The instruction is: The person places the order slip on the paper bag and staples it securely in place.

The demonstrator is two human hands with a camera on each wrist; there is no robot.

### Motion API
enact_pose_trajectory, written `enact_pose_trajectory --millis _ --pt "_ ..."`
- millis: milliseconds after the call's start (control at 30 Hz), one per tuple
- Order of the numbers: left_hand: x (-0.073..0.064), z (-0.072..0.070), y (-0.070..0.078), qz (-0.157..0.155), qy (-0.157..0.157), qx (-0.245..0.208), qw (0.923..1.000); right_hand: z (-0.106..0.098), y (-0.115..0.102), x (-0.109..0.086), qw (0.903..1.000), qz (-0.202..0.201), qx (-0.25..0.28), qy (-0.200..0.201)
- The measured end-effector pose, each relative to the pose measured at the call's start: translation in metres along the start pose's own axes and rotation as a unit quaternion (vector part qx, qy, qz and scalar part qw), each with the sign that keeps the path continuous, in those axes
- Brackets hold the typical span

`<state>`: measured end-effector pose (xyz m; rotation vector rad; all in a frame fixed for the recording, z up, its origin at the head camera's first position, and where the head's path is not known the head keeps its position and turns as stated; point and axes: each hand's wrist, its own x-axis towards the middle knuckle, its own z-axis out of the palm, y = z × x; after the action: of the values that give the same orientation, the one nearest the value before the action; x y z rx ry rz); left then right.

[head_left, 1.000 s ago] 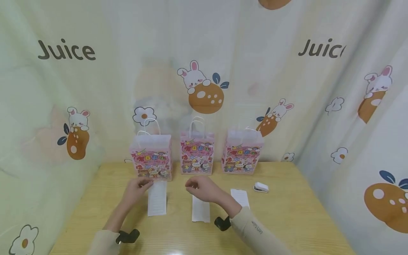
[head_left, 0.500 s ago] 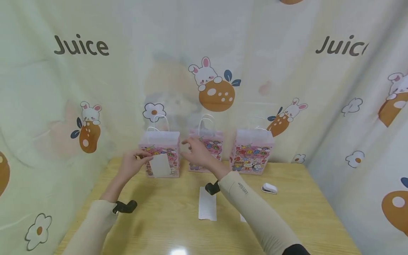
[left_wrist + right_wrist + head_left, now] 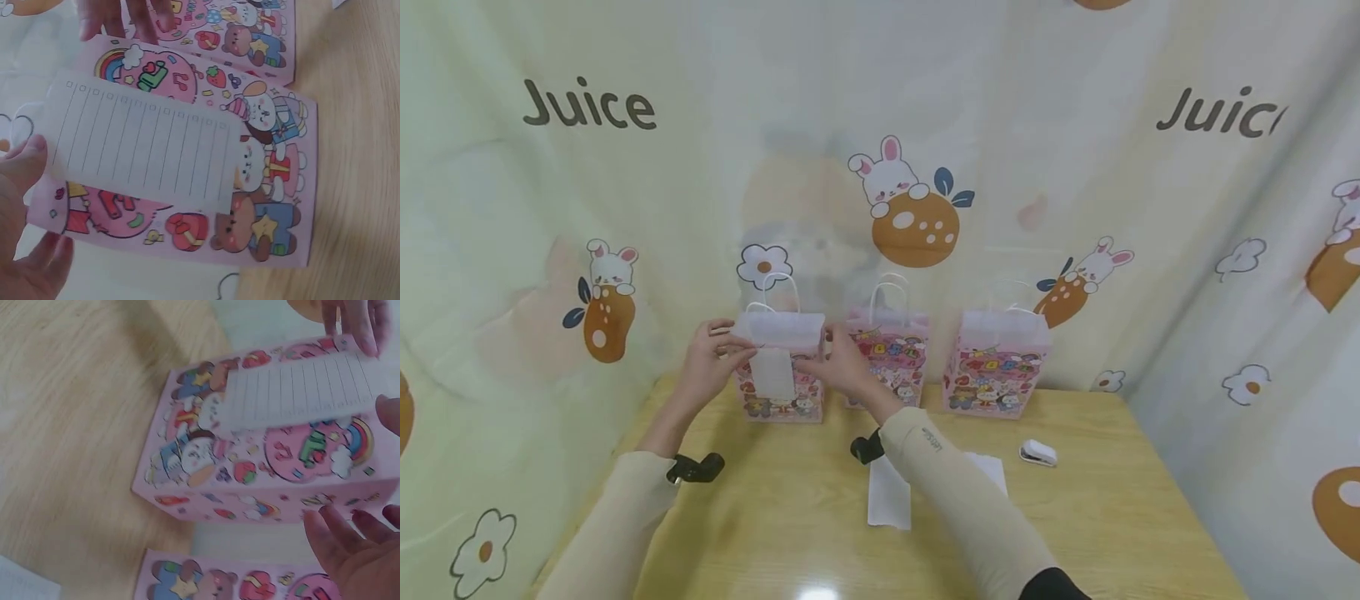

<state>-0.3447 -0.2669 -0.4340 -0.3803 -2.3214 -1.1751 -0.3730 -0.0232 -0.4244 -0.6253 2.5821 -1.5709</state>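
A white lined checklist sheet (image 3: 772, 375) lies upright against the front of the left pink gift bag (image 3: 805, 408). My left hand (image 3: 703, 358) pinches the sheet's upper left corner, its thumb at the edge in the left wrist view and its fingers beside the bag. On the other side, my right hand (image 3: 844, 364) reaches its thumb to the sheet's upper right edge. Its other fingers extend along the bag's right side, seen in the right wrist view. White handles (image 3: 782, 290) rise from the bag's top.
Two matching gift bags, one in the middle (image 3: 891, 358) and one at the right (image 3: 996, 371), stand along the back. A small white stapler (image 3: 1038, 452) lies at the right. Two paper sheets, one central (image 3: 889, 500) and one beside it (image 3: 990, 471), lie on the wooden table (image 3: 760, 517).
The sheet has gone from the table up onto the left bag's front, carried by my left hand. My right hand has moved up and left to the same bag.
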Motion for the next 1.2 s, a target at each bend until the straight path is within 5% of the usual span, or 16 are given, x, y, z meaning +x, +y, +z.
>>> enact_pose_trajectory --millis 300,567,800,1067,1200 --pt "0.000 0.011 0.001 -0.075 -0.008 -0.036 0.9965 0.014 0.005 0.001 0.9991 0.004 0.024 0.036" --pt "-0.010 0.021 0.007 -0.083 0.011 -0.083 0.9930 0.023 0.009 0.003 0.9949 -0.034 0.000 0.095" --pt "-0.015 0.024 0.003 -0.037 0.008 -0.055 0.9977 0.014 0.014 0.001 0.9905 -0.043 -0.098 0.086" --pt "-0.023 0.025 -0.001 0.002 0.012 -0.039 0.9992 0.014 0.013 0.000 0.9962 -0.018 -0.062 0.057" --pt "-0.022 0.024 0.000 0.047 0.018 0.021 0.9985 0.014 0.015 -0.002 0.9952 -0.031 -0.073 0.057"
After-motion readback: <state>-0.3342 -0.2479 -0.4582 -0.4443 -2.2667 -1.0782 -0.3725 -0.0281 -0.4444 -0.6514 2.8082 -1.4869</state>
